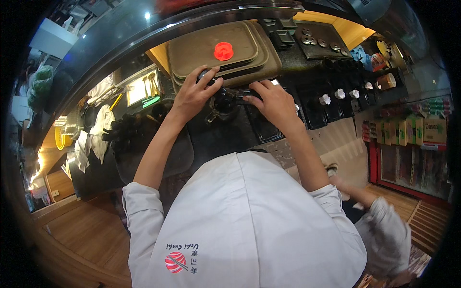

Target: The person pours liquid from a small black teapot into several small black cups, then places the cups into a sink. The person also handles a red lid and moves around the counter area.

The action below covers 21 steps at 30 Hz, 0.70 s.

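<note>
My left hand [196, 91] has its fingers around a dark, glossy rounded object [206, 76], perhaps a lid or small bottle; the fingers partly cover it. My right hand [274, 104] grips the black handle [248, 96] of a dark pot with a clear glass spout [212, 117]. The pot [224, 104] is between my two hands, above the black counter [223, 133]. Its contents cannot be made out. Just beyond my left hand, an orange-red ring-shaped plastic piece [223, 51] rests on stacked brown trays [201, 39].
Black trays with white crumpled pieces [325, 99] line the right side. Small metal lids [309, 40] sit at the back right. Cutlery [151, 83] and white cloths [102, 126] are at the left. Another person's sleeve [387, 230] is close behind my right arm.
</note>
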Motion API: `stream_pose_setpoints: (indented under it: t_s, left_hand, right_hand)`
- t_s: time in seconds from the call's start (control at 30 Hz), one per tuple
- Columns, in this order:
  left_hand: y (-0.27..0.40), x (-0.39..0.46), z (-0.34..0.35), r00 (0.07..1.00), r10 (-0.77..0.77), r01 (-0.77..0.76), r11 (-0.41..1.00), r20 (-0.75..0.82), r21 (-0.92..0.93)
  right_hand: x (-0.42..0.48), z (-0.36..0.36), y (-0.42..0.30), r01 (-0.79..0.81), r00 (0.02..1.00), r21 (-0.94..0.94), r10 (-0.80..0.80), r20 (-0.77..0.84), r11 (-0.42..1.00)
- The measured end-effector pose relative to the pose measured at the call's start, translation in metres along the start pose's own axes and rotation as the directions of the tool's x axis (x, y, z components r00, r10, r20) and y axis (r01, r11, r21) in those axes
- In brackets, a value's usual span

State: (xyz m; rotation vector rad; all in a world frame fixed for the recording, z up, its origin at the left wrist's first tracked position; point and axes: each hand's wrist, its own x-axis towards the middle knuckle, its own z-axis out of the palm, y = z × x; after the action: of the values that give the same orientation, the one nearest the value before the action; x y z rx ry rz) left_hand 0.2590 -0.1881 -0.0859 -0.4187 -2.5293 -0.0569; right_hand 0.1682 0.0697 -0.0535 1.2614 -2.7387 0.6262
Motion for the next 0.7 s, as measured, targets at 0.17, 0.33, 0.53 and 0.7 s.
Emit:
stream_pose_setpoints:
  t_s: [0.17,0.33,0.53,0.7]
  left_hand:
    - [0.000,-0.002,0.002,1.000,0.007,-0.007,1.000,-0.002,-0.027]
    - [0.001,-0.002,0.000,1.000,0.028,-0.028,1.000,-0.001,-0.010]
    - [0.001,-0.002,-0.001,0.997,0.075,-0.075,0.997,0.006,0.003]
    - [0.002,0.001,-0.005,0.993,0.119,-0.119,0.993,0.026,0.009]
  right_hand:
    - [0.003,-0.002,-0.001,0.020,1.000,-0.026,-0.020,-0.006,0.999]
    - [0.008,-0.009,-0.006,0.010,0.999,-0.066,-0.007,0.046,0.998]
    - [0.016,-0.017,-0.015,-0.010,0.993,-0.101,0.021,0.115,0.995]
    - [0.024,-0.018,-0.019,-0.019,0.985,-0.128,0.040,0.168,0.992]
